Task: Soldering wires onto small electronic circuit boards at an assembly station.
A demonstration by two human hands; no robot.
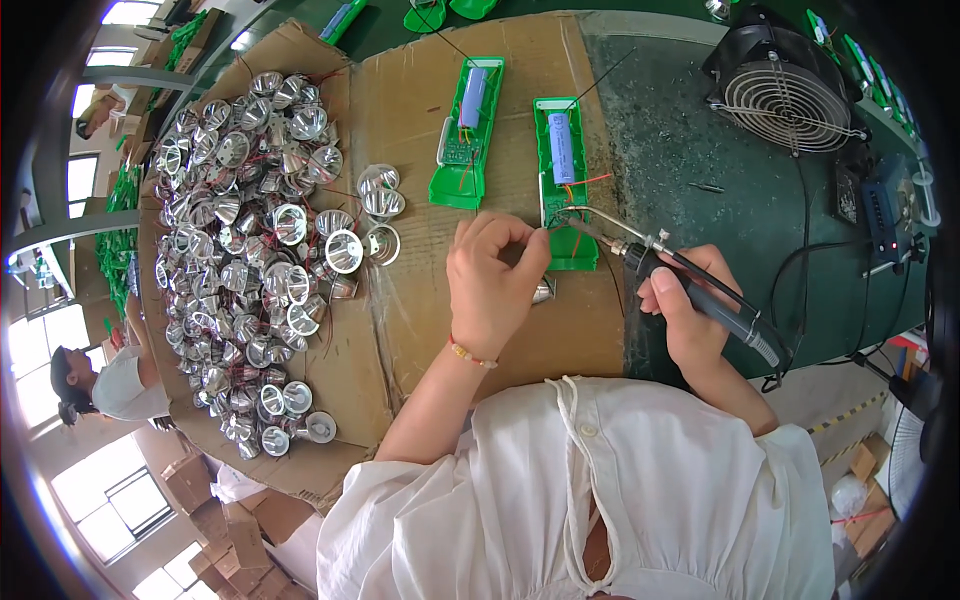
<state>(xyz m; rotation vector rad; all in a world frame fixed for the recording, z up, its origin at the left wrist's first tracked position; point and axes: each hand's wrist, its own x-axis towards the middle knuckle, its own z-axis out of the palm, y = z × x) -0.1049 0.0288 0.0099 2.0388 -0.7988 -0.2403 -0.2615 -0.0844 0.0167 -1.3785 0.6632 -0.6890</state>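
Note:
In my right hand [692,312] is a soldering iron [722,318] with a thin curved tube clamped alongside. Its tip reaches the small circuit board [556,203] in a green plastic housing [572,258]. A purple cylindrical battery [561,148] lies in that housing, and a red wire [592,181] sticks out beside it. The fingers of my left hand [492,280] are pinched at the board's left edge; what they hold is too small to make out. A silvery reflector cup [543,291] shows partly beside this hand. Left of it lies a second green housing [458,188] with its own battery [473,98].
Many shiny reflector cups [235,215] with wires are heaped on cardboard [420,330] at left. A few loose ones [381,192] lie nearer. At the right stand a caged fan [785,105] and a blue powered box [882,225] with cables. Another person [110,380] is at far left.

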